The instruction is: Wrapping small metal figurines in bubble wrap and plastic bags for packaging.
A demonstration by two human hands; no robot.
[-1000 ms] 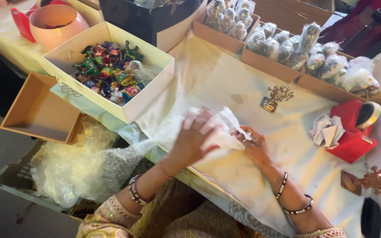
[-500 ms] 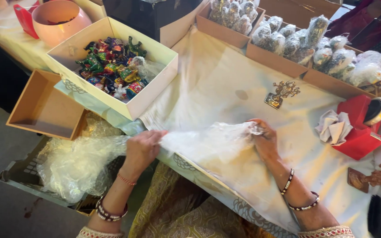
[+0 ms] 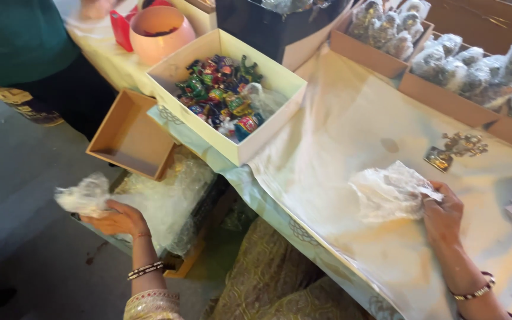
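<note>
My right hand rests on the cream table cover and pinches the edge of a crumpled clear plastic wrap lying there. My left hand is down off the table's left side, holding a bunched piece of clear plastic over a crate of more plastic wrap. A small ornate metal figurine lies on the cover beyond the wrap.
A cream box of colourful wrapped trinkets and an empty brown box sit at left. Brown trays of wrapped items line the far edge. A pink bowl and another person in green are at top left.
My left hand has pulled away from the wrap on the table and swung down to the left with a piece of plastic. The right hand stays on the wrap.
</note>
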